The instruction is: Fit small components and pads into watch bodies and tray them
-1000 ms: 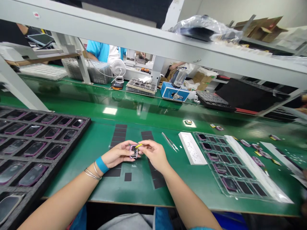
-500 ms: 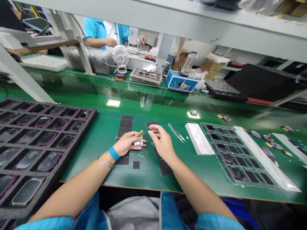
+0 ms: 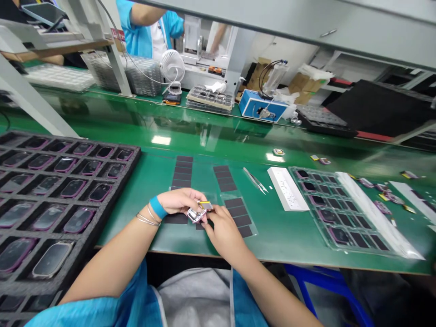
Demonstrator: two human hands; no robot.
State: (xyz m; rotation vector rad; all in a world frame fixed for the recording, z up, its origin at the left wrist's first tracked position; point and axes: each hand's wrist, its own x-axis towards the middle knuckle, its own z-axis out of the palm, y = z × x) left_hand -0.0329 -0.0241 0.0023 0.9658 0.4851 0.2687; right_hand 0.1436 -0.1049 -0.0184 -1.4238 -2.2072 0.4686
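Watch-like device (image 3: 195, 215) sits in our left hand (image 3: 181, 201), gripped above the tabletop (image 3: 282, 236), left of the tweezers (image 3: 249, 174) and nearer to us. Half a second ago our right hand (image 3: 223, 230) stood apart from it; now its fingertips have come in at the device's right side, so both our hands are at the same piece. We cannot tell whether the right hand pinches it. A yellow-edged flat part (image 3: 206, 206) shows at the device's far side, also left of the tweezers.

Tweezers (image 3: 253, 178) right of the device (image 3: 196, 215)
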